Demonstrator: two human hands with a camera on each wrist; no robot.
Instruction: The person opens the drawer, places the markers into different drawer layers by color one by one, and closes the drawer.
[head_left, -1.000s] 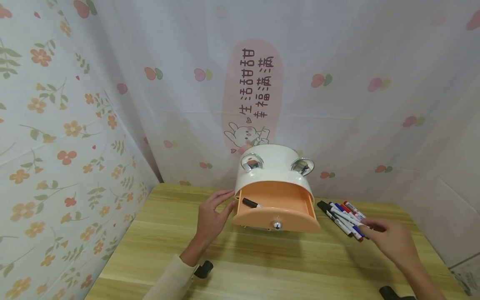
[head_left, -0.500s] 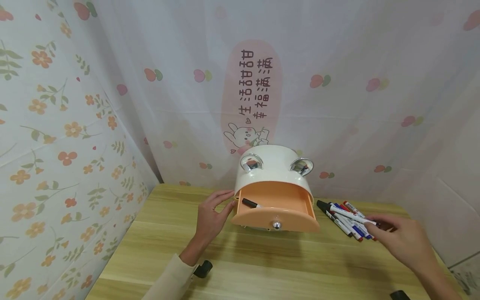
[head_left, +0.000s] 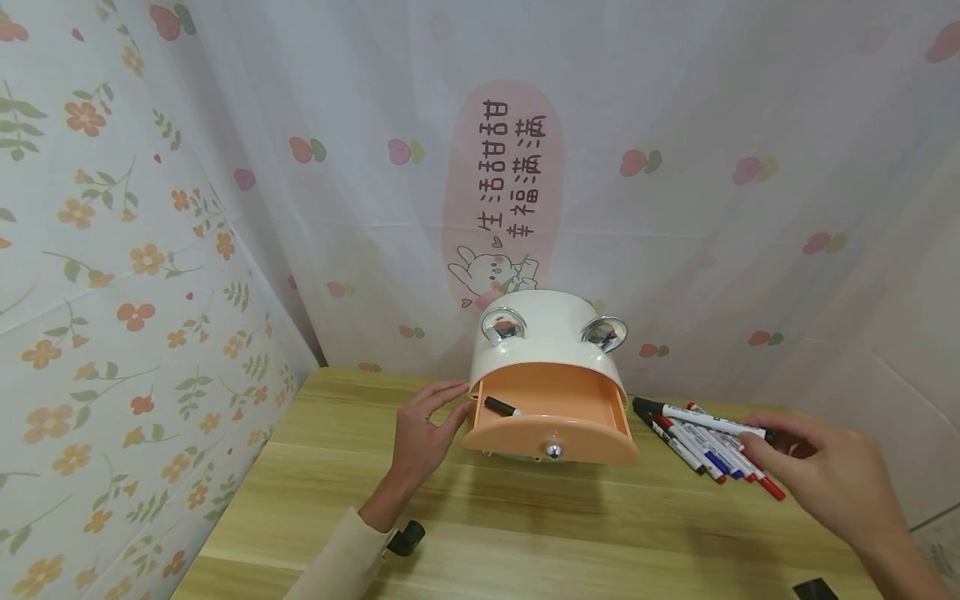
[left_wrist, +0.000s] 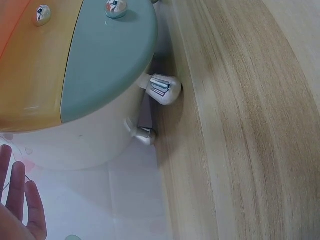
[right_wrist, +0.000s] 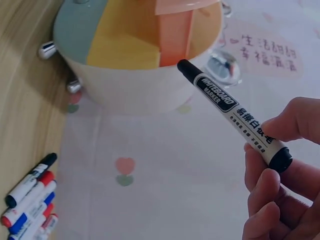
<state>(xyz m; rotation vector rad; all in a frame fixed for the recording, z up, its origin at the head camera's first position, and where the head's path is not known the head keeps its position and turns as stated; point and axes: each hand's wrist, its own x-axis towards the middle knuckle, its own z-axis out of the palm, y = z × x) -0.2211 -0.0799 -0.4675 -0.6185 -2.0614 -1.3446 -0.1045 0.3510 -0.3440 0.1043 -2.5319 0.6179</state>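
Black-capped marker (right_wrist: 235,116) pinched in right fingers (right_wrist: 266,187).

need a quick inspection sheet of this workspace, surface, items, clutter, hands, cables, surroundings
Surface: table, light wood grain, shadows across it.
Job's things: white cabinet with its orange drawer pulled open; one black-capped marker inside; loose marker pile on the table, right of the cabinet in the head view.
Clutter: nothing seen beyond the pile.
Left hand: fingers at the cabinet's side, holding nothing visible.
Right hand: pinches a black whiteboard marker near its end.
Cables: nothing seen.
Surroundings: printed white backdrop behind; flowered cloth on the left.
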